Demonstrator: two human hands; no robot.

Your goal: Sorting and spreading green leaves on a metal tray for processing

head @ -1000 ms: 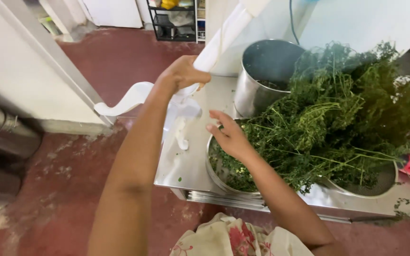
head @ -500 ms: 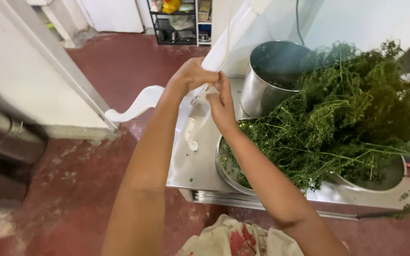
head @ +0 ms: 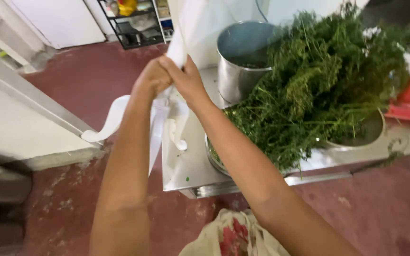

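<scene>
While you are working both hands at the table's left edge, notes:

left hand (head: 152,78): you are clenching it on the white plastic bag (head: 193,28), fist tight on the gathered part.
right hand (head: 186,80): you are pinching the same gather, fingers closed on it, touching the left hand.
bag position: it is hanging upright above your hands, over the steel table (head: 186,166); loose white ends (head: 119,114) are trailing down off the left edge.
technique: judging by the grip, you are parting or twisting the film; be keeping both pinches close together and pulling evenly so it is not tearing.
clearance: steel pot (head: 243,61) is sitting just beside your right hand; herb pile (head: 323,90) is spilling over the bowl (head: 357,137) near your forearm. Be keeping the elbow off it.
</scene>
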